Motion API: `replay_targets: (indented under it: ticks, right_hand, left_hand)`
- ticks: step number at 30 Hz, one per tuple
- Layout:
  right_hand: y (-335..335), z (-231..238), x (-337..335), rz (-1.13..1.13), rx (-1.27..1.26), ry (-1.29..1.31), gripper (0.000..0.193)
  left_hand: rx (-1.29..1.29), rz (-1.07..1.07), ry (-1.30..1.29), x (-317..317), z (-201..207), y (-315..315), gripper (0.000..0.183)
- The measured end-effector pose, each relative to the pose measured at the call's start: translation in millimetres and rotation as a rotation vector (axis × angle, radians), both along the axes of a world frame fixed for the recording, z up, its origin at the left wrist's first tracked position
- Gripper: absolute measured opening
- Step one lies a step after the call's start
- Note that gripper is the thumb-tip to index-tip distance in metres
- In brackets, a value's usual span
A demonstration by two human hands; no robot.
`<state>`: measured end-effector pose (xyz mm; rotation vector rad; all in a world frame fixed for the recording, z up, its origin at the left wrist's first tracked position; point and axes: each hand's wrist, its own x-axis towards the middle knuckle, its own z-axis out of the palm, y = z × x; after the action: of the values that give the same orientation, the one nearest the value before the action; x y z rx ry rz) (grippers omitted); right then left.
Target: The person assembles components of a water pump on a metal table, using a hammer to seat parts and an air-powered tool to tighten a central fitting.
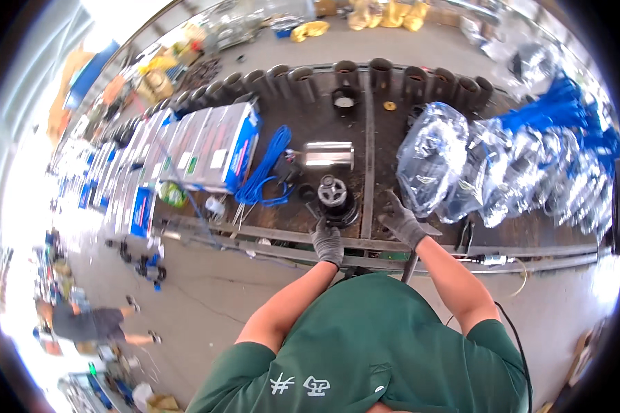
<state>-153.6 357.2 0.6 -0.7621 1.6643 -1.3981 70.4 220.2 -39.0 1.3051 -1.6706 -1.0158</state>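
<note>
A black round machine part [333, 199] with a grey spoked top stands near the front edge of the workbench. My left hand [327, 242], in a grey glove, grips its lower left side; some of its fingertips are hidden against the part. To the right, my gloved right hand [401, 221] is open above the bench, fingers spread and nothing in them. Behind the black part lies a shiny metal cylinder [328, 155]. A coil of blue cable [272, 168] rests left of it, joined to a dark piece.
Dark tubes [381, 74] line the bench's far edge. Boxes [213, 148] are stacked at left, clear-bagged parts [430, 158] with blue cables at right. Pliers [466, 235] and a slim air tool [492, 259] lie at the front right. Another person [89, 322] is at far left.
</note>
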Motion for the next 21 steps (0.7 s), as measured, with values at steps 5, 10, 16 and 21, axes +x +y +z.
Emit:
replay_targets:
  ticks: [5,10,16,21]
  right_hand:
    - [-101,24,25,0.16,0.486,-0.139,0.075]
    - [-118,8,21,0.223,0.39,-0.106,0.063]
    - [-118,-52,22,0.175,-0.023,-0.235,0.043]
    - [-99,-108,35,0.019,-0.086,-0.293,0.046]
  left_hand:
    - [-0.056,-0.084,-0.215,13,6,10,0.034]
    - [0.021,0.008,-0.034,1,19,11,0.037]
    - [-0.066,-0.087,-0.179,10,31,-11,0.035]
    - [-0.053,-0.121,-0.238,25,36,-9,0.029]
